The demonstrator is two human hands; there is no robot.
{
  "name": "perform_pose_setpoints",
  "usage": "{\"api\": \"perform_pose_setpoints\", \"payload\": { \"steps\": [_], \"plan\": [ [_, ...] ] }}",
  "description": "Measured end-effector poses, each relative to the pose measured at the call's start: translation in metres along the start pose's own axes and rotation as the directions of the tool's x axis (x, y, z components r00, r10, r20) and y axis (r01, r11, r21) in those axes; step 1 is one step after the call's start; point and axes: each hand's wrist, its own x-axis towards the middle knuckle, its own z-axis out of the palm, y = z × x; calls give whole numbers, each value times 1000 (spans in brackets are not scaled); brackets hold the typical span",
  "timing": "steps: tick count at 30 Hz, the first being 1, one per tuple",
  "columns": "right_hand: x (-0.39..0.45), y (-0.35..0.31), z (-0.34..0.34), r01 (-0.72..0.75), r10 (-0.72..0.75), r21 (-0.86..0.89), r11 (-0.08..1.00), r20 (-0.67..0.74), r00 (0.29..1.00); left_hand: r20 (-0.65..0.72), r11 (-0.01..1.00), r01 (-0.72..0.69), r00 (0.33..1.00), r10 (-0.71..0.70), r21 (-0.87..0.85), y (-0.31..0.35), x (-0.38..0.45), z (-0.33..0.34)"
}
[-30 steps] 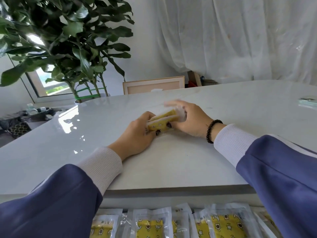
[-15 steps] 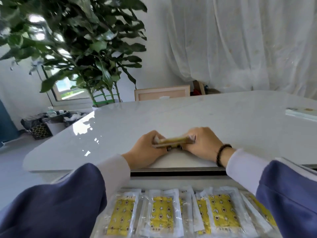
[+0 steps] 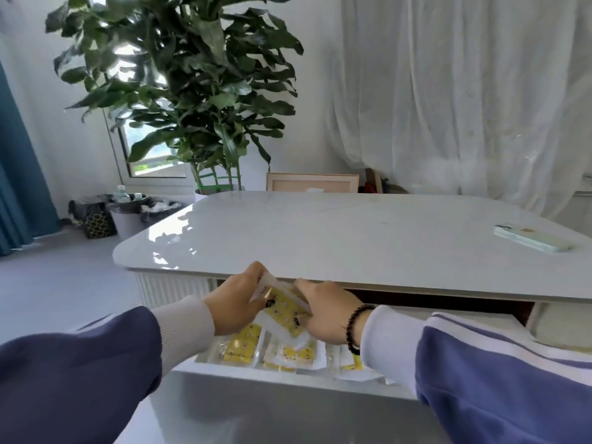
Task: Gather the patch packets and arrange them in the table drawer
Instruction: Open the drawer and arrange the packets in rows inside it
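At the lower centre of the frame, above the open drawer (image 3: 288, 378): left hand (image 3: 235, 307) and right hand (image 3: 326, 310) close together, both gripping one small stack of packets (image 3: 283, 307), yellow-printed under clear wrap, tilted, lifted clear of the drawer's contents. Left fingers curled round the stack's upper left end, right fingers curled round its lower right end; dark bead bracelet (image 3: 355, 328) on the right wrist, blue sleeves with pale cuffs on both arms. Just below the hands, more packets (image 3: 242, 347) lying flat side by side inside the drawer, partly hidden by the hands and the right sleeve. Across the middle of the frame, glossy white table (image 3: 336, 232), its front edge just behind the hands. At the right edge of the tabletop, a pale green phone (image 3: 530, 241), well apart from the hands. In the upper left, a tall leafy plant (image 3: 192, 91); in the upper right, white curtain (image 3: 464, 91). At the far left, blue curtain (image 3: 19, 174), with bins (image 3: 128, 216) on the floor beside it.
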Motion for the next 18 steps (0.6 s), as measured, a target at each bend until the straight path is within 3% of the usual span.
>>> {"api": "perform_pose_setpoints", "payload": {
  "steps": [4, 7, 11, 14, 16, 18],
  "plan": [
    [4, -5, 19, 0, -5, 90, 996, 55, 998, -22, 993, 7, 1000, -9, -116, -7, -19, 12],
    [9, 17, 15, -35, 34, -71, 997, -9, 999, -55, 994, 21, 998, -27, -106, -7, -21, 16],
    [4, 65, 20, -313, 317, -63, 948, 69, 946, -6, 993, 55, 998, -56, -101, -1, -16, 19],
    [3, 89, 44, -546, 533, 164, 821, 121, 837, 57, 992, 56, 997, -49, -115, 0, -14, 31],
    [3, 98, 51, -664, 644, 390, 638, 203, 738, 118, 993, 47, 992, -34, -106, 1, -16, 42],
    [3, 106, 48, -711, 678, 492, 503, 286, 678, 162, 996, 32, 987, -18, -85, 0, -17, 51]
  ]
}}
